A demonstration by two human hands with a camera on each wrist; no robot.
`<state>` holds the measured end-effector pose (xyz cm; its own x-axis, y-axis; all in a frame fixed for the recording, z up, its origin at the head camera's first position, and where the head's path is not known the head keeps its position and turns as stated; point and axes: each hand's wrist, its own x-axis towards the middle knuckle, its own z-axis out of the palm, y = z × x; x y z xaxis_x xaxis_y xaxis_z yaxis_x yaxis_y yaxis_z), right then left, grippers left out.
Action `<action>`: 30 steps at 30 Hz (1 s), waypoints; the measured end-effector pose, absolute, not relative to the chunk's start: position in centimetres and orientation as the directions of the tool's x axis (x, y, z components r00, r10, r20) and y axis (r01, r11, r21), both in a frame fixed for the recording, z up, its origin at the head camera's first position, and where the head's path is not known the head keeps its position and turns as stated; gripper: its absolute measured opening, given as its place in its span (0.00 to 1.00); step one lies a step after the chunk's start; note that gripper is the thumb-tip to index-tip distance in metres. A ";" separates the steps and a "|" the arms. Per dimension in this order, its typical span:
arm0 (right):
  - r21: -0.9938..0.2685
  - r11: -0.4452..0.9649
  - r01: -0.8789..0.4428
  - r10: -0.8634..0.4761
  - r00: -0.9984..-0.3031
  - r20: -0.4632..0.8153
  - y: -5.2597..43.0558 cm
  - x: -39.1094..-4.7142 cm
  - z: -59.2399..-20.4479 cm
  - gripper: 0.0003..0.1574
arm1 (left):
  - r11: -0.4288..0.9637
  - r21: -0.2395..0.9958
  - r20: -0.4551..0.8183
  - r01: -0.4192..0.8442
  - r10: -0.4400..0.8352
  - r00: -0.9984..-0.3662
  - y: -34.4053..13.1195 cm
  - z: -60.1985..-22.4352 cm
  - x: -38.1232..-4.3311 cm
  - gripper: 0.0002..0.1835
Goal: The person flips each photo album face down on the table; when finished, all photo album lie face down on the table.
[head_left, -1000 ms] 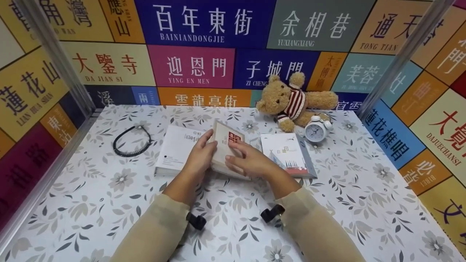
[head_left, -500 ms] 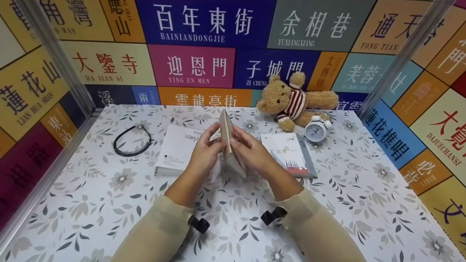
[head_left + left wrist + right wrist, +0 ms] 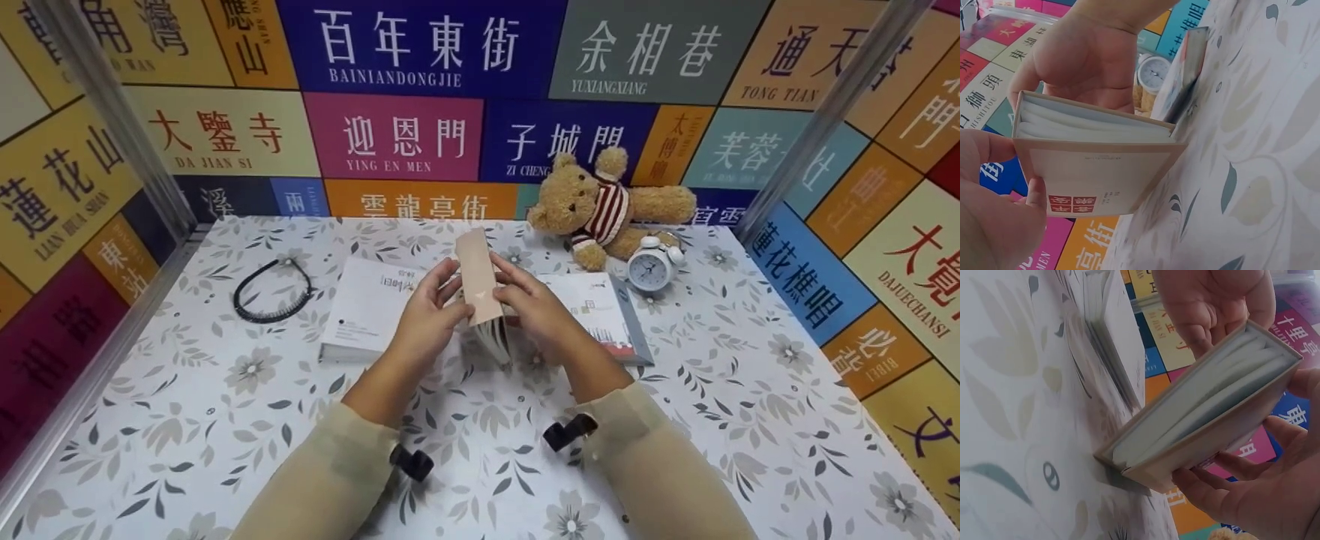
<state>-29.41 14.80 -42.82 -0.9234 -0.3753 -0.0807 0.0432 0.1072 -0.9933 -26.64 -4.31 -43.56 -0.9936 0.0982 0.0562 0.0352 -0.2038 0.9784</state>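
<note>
A small beige hardcover book (image 3: 478,277) stands on end between my two hands, its tan spine facing the head camera. My left hand (image 3: 429,315) grips it on the left, thumb by the spine. From the other side my right hand (image 3: 541,311) holds it with thumb at the spine edge and fingers along the cover. Red block characters (image 3: 1072,203) show on the cover in the left wrist view. Slightly fanned pages (image 3: 1207,394) appear in the right wrist view. Whether the book's lower end touches the table cannot be told.
A thick white book (image 3: 360,315) lies left of the hands, and an illustrated white book (image 3: 600,315) lies right. A black headband (image 3: 271,292) is farther left. Behind the right-hand book are a white alarm clock (image 3: 650,268) and a teddy bear (image 3: 592,206) against the patterned wall.
The beige book has turned in my hands: its red-marked front faced up at first, then an edge showed, and now the spine faces me. The right hand has shifted its hold.
</note>
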 end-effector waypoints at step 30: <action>-0.996 0.076 -0.054 -0.141 -0.989 0.043 16.3 -30.9 -43.6 0.38 | -0.003 0.975 -0.214 -0.221 0.229 -0.950 -4.7 -46.3 -27.8 0.37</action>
<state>-30.93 16.33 -43.58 -0.9890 -0.1415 0.0427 -0.0538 0.0759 -0.9957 -27.76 -4.67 -46.33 -0.9496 0.2290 -0.2140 -0.2206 -0.0034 0.9754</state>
